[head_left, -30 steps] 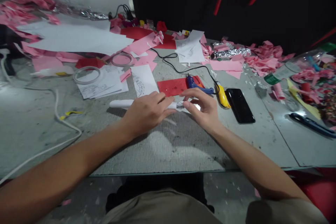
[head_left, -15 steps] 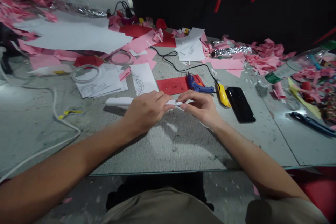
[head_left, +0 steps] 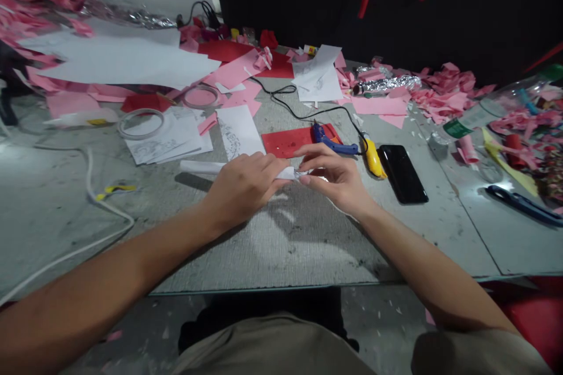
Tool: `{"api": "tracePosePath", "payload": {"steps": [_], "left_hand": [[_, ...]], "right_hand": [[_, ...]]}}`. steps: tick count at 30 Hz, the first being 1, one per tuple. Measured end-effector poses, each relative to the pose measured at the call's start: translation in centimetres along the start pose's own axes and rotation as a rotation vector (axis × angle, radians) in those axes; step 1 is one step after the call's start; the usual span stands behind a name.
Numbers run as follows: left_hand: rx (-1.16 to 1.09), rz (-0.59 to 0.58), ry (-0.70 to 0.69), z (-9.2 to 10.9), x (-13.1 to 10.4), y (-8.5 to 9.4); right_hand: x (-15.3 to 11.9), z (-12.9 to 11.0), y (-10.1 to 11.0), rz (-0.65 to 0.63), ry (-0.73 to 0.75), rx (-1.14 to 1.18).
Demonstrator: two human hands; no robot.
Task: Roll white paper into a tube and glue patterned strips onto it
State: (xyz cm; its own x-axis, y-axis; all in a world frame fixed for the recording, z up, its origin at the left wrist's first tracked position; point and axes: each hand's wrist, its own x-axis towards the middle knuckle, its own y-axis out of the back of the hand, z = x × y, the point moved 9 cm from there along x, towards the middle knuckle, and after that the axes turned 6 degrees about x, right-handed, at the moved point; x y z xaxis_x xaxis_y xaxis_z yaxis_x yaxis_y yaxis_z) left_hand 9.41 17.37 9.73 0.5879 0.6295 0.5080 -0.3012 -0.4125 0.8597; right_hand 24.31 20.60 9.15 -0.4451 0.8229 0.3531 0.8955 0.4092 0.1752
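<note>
A rolled white paper tube [head_left: 200, 167] lies crosswise in front of me, just above the table. My left hand [head_left: 244, 184] wraps around its middle from above. At the tube's right end a crumpled, shiny tip [head_left: 301, 173] sticks out. The thumb and fingers of my right hand [head_left: 336, 179] curl around this tip, with the thumb touching it from below; part of it is hidden behind the fingers. Beyond my hands lies a red sheet [head_left: 285, 142] with a blue glue gun [head_left: 332, 140] on it.
A yellow-handled tool [head_left: 373, 158] and a black phone [head_left: 403, 174] lie to the right, with a dark utility knife [head_left: 523, 205] farther out. A plastic bottle [head_left: 479, 117] lies among pink scraps. Tape rolls [head_left: 141, 123], printed sheets [head_left: 176, 146] and a white cable [head_left: 90, 181] are at left.
The fingers of my right hand have lifted and spread a little at the tube's end, so more of the shiny tip shows. My left hand has stayed on the tube.
</note>
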Motion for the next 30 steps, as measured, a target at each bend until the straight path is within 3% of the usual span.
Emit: {"api": "tracePosePath", "payload": {"steps": [6, 15, 25, 30], "left_hand": [[-0.026, 0.006, 0.031, -0.3, 0.0, 0.2], [-0.030, -0.008, 0.069, -0.3, 0.0, 0.2], [-0.111, -0.002, 0.125, -0.9, -0.1, -0.1], [-0.122, -0.003, 0.151, -1.0, -0.2, -0.1]], "right_hand": [[0.2, -1.3, 0.0, -0.003, 0.107, -0.102], [-0.5, -3.1, -0.1, 0.105, 0.294, -0.348], [-0.2, -1.3, 0.2, 0.080, 0.134, -0.326], [-0.5, -1.6, 0.1, 0.109, 0.151, -0.368]]}}
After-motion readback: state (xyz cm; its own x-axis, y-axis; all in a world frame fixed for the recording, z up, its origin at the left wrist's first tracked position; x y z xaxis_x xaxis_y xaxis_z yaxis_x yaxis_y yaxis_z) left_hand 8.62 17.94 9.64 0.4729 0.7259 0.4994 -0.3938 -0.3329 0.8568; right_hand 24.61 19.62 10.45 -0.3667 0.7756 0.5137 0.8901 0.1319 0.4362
